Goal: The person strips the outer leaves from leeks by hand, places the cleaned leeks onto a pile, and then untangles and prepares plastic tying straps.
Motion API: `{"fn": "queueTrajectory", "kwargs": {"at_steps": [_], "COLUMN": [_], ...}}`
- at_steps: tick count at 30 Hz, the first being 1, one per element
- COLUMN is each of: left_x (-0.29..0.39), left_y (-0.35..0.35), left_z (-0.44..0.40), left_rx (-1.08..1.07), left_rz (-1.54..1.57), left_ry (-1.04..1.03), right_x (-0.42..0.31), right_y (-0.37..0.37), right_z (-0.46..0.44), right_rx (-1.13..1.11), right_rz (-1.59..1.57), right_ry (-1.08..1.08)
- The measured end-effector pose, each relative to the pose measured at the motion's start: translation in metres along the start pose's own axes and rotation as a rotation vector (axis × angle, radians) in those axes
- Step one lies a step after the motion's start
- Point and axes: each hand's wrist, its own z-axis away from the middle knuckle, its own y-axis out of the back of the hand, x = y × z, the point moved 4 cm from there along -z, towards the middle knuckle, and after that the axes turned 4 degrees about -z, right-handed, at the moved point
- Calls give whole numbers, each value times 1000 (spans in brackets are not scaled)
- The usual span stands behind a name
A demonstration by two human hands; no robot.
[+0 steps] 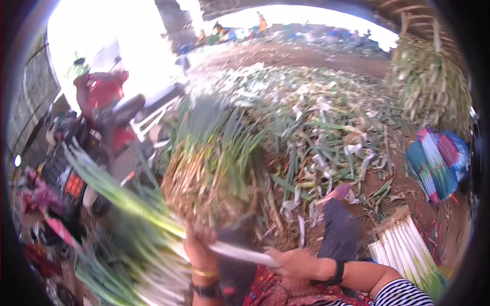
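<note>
A long leek [245, 252] stretches across my lap, its white stem to the right and its green leaves fanning to the upper left. Around its middle, my left hand [200, 245] is closed. The fingers of my right hand [296, 262] grip the white end. Beside my left forearm lie several more leeks [153, 275] with pale stems and green tops, smeared by motion. In front of me is a heap of untrimmed leeks [209, 153] with yellowed outer leaves and soil. A stack of clean white leeks [408, 247] with roots lies by my right elbow.
Leaf scraps and peelings [326, 127] cover the ground ahead. A red motorbike [102, 94] stands at the left. Blue and pink bundled cloth or sacking [439, 158] sits at the right, below a hanging bunch of dried stalks [429, 81]. Distant people are blurred.
</note>
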Motion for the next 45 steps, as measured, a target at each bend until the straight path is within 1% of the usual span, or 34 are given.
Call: {"fn": "queueTrajectory", "kwargs": {"at_steps": [2, 3, 4, 6, 8, 9, 11, 13, 15, 17, 18, 19, 20, 21, 22, 23, 24, 25, 26, 27, 28, 30, 34, 35, 38, 39, 42, 43, 45], "left_x": [21, 31, 41, 54, 60, 63, 67, 68, 72, 85, 95, 109, 120, 127, 131, 125, 114, 94, 73, 57, 42, 18, -14, -21, -34, -37, -53, -56, -62], "left_y": [16, 26, 45, 90, 136, 149, 178, 223, 254, 276, 299, 308, 346, 368, 393, 425, 454, 475, 486, 491, 473, 421, 280, 246, 171, 155, 118, 112, 104], "left_z": [-10, -16, -23, -42, -56, -54, -53, -52, -57, -65, -75, -76, -87, -83, -79, -64, -48, -28, -14, -5, -8, -20, -34, -34, -22, -16, -4, -3, -1], "left_rx": [139, 189, 191, 14, 89, 166, 242, 302, 280, 309, 274, 313, 354, 464, 526, 582, 617, 631, 614, 613, 584, 487, 177, 95, -79, -109, -186, -195, -194], "left_rz": [-27, -27, 1, 106, 154, 119, 68, 67, 90, 118, 160, 108, -20, -199, -373, -568, -752, -923, -1029, -1114, -1147, -1207, -1284, -1299, -1322, -1330, -1357, -1368, -1389], "left_ry": [-25, -36, -43, -17, -12, -13, -13, 11, 30, 43, 61, 37, -4, 22, 62, 147, 273, 437, 586, 644, 628, 531, 257, 196, 81, 56, 23, 19, 16], "right_x": [9, 11, 15, 37, 60, 68, 77, 62, 47, 40, 38, 34, 33, 32, 33, 30, 28, 20, 20, 24, 30, 43, 50, 55, 74, 90, 137, 143, 160], "right_y": [-8, -4, -2, 1, 8, 12, 17, 23, 29, 27, 25, 23, 19, 21, 20, 22, 24, 28, 30, 28, 25, 23, 42, 48, 73, 77, 85, 86, 84], "right_z": [2, 5, 8, 11, 16, 18, 22, 14, 9, 0, -3, -8, -12, -15, -19, -20, -22, -24, -25, -24, -23, -20, -14, -14, -14, -11, 0, 6, 13], "right_rx": [-130, -132, -136, -42, -15, 1, 52, 36, 3, -51, -73, -90, -95, -78, -126, -80, -41, -37, -13, -21, -39, -32, 22, 62, 248, 358, 292, 82, 138], "right_rz": [150, 169, 188, 251, 76, 91, 123, 97, 79, 83, 82, 134, 186, 243, 232, 135, 236, 294, 246, 244, 238, 237, 336, 300, 473, 557, 514, 467, 338], "right_ry": [38, 33, 29, -30, -253, -223, -165, -246, -347, -371, -387, -313, -247, -187, -214, -178, -126, -154, -113, -109, -101, -73, -58, -85, -30, -29, -189, -381, -367]}}
